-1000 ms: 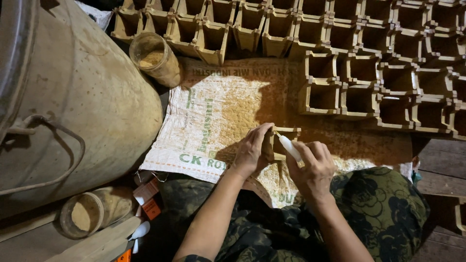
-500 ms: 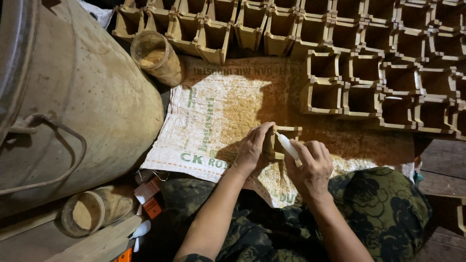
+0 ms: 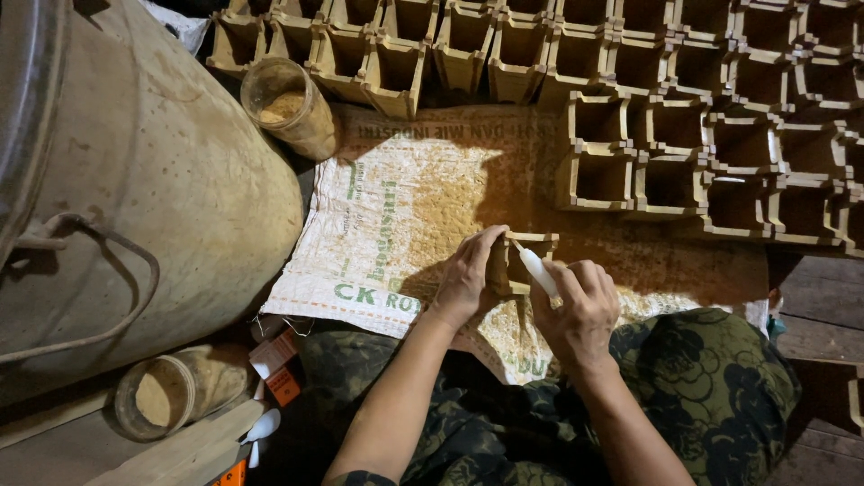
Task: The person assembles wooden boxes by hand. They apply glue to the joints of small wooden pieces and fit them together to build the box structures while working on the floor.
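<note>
Over the sack [image 3: 396, 216], left hand [image 3: 466, 279] clamps a small box [image 3: 517, 265]; right hand [image 3: 580, 310] grips a white tube [image 3: 538, 268]. Box seems light, stiff; side walls suit holding.

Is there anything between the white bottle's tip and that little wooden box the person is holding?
Nothing visible. The left hand holds the small wooden box over the woven sack, and the right hand points the white bottle straight at it. The tip reaches the box's open frame with no other thing between them.
</note>
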